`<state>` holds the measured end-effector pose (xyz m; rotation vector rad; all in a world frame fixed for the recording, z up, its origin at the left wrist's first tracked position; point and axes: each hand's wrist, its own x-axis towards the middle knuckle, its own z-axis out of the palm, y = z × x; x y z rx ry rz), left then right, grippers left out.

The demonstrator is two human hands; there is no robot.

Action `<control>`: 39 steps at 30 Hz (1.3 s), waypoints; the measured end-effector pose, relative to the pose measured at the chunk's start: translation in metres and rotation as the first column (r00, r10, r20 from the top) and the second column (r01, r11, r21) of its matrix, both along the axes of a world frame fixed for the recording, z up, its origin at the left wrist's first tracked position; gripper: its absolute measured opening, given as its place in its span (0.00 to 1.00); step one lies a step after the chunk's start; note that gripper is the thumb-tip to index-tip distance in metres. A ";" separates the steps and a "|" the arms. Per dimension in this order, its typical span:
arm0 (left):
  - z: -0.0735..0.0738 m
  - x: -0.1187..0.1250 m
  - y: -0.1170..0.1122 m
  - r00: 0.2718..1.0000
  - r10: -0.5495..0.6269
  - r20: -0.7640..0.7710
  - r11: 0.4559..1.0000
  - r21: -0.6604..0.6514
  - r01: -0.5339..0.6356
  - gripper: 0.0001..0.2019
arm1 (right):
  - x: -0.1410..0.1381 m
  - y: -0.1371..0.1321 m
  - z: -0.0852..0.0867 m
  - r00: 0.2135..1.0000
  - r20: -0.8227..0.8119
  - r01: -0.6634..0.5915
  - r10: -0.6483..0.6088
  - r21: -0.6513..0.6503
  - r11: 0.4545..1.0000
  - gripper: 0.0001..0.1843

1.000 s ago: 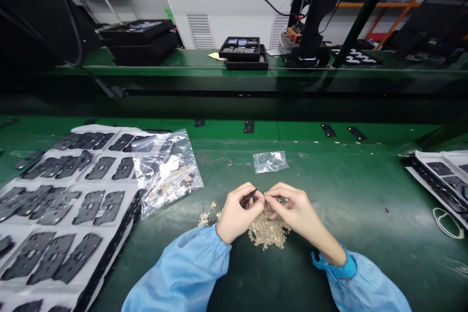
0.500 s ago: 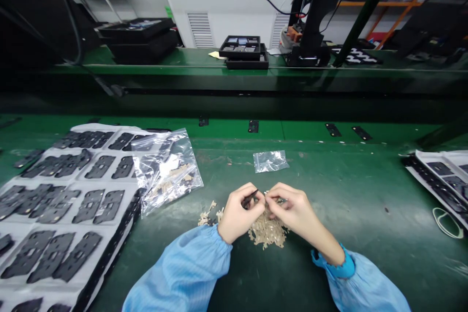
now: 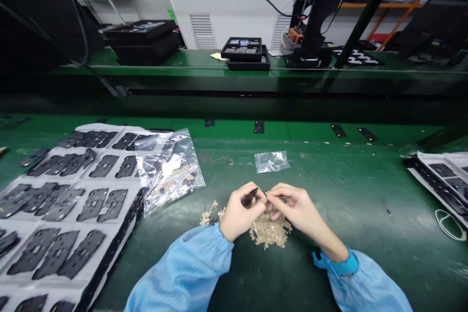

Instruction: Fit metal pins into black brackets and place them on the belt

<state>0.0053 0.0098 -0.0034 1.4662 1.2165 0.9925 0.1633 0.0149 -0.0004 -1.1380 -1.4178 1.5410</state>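
Head view: the black part [image 3: 249, 199] is in the left hand [image 3: 238, 215], held up at the far left edge of the pile of beige pieces [image 3: 270, 235]. The fingers of that hand are bent and closed round it, thumb pressed across, with a dark strip of the part showing in the curl. The right hand [image 3: 295, 205] is over the far right edge of the pile, thumb and index finger drawn together to a near pinch, tips almost meeting those of the left; that spot is too small to read, so I cannot tell whether they have hold of anything.

The black part looks thin, light and fairly stiff, probably plastic, and perhaps smooth enough to slide. A light hold along its edges should suit it better than a hard squeeze across the flat, which could bend it. The beige pieces in the pile also look light and thin, best taken singly by the rim.

Loose beige pieces [image 3: 207, 215] lie just left of the pile. Farther left, a clear zip bag [image 3: 175, 169] rests partly on a white-lined tray [image 3: 115, 234] bearing black plates [image 3: 103, 166]. Beyond the pile, a small clear bag [image 3: 272, 161] lies on the green worktop [image 3: 278, 282].
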 end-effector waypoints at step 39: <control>-0.005 0.000 -0.002 0.994 0.106 -0.039 0.991 0.091 -0.102 0.05 | 0.005 0.006 -0.007 0.996 -0.028 0.082 -0.083 -0.048 0.995 0.08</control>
